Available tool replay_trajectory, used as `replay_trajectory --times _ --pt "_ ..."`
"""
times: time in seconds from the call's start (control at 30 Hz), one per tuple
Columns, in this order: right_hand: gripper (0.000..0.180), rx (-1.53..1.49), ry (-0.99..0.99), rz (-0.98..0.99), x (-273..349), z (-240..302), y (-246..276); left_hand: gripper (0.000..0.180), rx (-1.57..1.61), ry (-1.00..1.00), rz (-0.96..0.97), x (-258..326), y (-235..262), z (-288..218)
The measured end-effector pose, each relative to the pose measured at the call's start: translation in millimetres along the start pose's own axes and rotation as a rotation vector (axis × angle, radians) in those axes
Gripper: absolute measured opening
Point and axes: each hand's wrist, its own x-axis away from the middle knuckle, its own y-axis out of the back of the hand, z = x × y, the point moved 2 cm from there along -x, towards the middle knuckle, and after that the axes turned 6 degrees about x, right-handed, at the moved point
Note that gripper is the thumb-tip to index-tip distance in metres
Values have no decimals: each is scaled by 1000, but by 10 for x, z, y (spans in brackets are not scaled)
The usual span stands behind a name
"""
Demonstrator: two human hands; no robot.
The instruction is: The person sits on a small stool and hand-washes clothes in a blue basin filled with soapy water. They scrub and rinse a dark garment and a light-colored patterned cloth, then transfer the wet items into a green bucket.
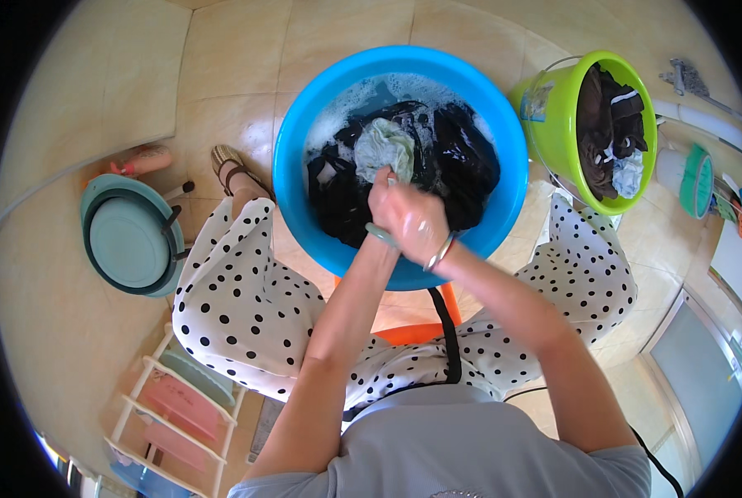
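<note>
A pale green wet cloth is bunched up over the blue basin. My left hand, with a pale green bangle at its wrist, is closed on the cloth's near end. Pressed against it from the right is my right hand, wearing a silver bangle. It is closed too and somewhat blurred, and its fingers are partly hidden where the hands overlap. Beneath the cloth, dark wet clothes lie in soapy water, with white foam along the far side of the basin.
At right stands a lime green bucket holding dark clothes. A stack of teal basins is at left, with a pink bottle beyond it. A white rack stands at lower left. Part of an orange stool shows below the basin.
</note>
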Motion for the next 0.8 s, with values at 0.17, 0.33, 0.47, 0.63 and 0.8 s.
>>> replay_trajectory --times 0.17,0.33,0.47,0.63,0.8 --pt "27 67 -378 -54 -279 -1492 -82 34 62 104 -344 91 -673 166" --pt "21 -297 -464 363 83 -1640 377 68 -27 70 -299 142 -551 -239" --pt "49 -656 -324 275 -13 -1253 571 82 -412 104 -88 251 -782 -184" --pt "44 -365 -204 137 -277 -1126 430 81 -616 51 -28 264 -821 -258" --pt "65 -1174 -388 291 -37 -637 610 75 -210 118 -39 -23 -493 -116"
